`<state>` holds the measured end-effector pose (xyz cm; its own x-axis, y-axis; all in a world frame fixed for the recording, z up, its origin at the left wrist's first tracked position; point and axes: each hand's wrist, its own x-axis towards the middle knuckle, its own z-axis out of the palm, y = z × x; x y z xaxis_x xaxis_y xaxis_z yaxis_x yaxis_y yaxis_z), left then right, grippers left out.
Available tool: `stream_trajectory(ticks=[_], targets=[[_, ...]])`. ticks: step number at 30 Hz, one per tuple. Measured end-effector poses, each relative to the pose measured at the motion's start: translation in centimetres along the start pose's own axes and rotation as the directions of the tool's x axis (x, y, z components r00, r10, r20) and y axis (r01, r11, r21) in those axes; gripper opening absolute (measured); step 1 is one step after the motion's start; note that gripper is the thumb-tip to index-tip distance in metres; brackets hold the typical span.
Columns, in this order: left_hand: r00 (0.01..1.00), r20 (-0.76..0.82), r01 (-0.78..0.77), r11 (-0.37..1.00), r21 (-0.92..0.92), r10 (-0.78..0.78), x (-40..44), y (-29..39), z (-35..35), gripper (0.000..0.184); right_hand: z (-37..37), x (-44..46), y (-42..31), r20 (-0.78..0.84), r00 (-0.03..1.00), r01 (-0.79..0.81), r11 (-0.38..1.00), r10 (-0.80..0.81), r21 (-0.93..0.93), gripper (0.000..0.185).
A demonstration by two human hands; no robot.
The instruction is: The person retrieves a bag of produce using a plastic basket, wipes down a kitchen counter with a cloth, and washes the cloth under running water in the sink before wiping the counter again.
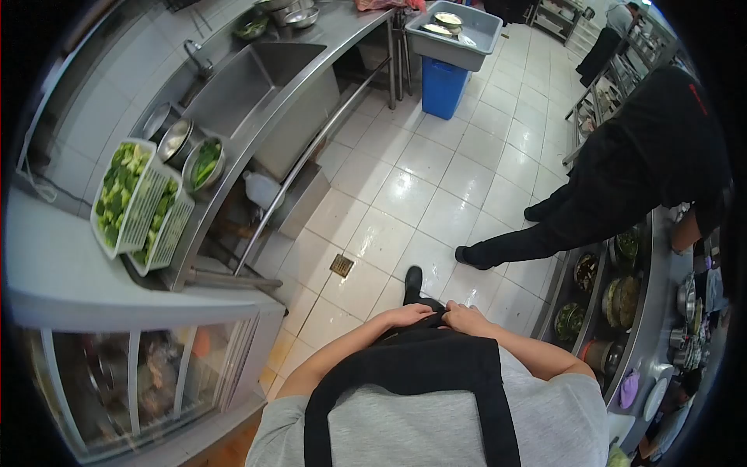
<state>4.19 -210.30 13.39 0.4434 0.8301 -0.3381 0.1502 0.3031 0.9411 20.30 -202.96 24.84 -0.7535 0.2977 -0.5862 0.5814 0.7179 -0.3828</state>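
Both of my hands are at the front of my black apron, close together at waist height. The fingers of my left hand are bent over the dark cloth and appear to grip it. Just beside it, my right hand is closed with thumb and fingers pinching the apron cloth. Exactly what lies between the fingertips is partly hidden. One black boot shows on the floor beyond my hands.
Left, a steel sink counter carries white baskets of green vegetables and metal bowls. A glass-fronted cabinet stands nearer. A grey tub rests on a blue bin. A co-worker in black leans over the right-hand counter.
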Motion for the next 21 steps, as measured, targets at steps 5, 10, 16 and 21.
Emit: stream_trajectory(ticks=[5, 10, 16, 21], targets=[[0.995, 0.095, 0.032, 0.993, 0.112, -0.043, 5.7, 0.7, -7.9, 0.036, -6.4, 5.2, 4.1, 0.003, 1.000, -0.022, 0.998, 0.022, 0.050, 0.037], [0.978, 0.198, 0.048, 0.995, 0.086, -0.065, 13.5, 4.3, -17.5, 0.034, -14.7, 10.7, 9.9, -0.039, 0.999, -0.019, 0.995, 0.023, 0.102, 0.030], [0.952, 0.269, 0.071, 0.962, 0.264, -0.144, 22.2, 9.7, -26.3, 0.041, -22.2, 14.8, 15.8, -0.295, 0.942, 0.130, 0.984, -0.160, -0.119, 0.018], [0.967, 0.166, 0.161, 0.970, 0.182, -0.192, 29.9, 11.1, -31.4, 0.049, -28.3, 17.0, 19.4, -0.481, 0.866, 0.206, 0.975, -0.140, 0.088, 0.018]])
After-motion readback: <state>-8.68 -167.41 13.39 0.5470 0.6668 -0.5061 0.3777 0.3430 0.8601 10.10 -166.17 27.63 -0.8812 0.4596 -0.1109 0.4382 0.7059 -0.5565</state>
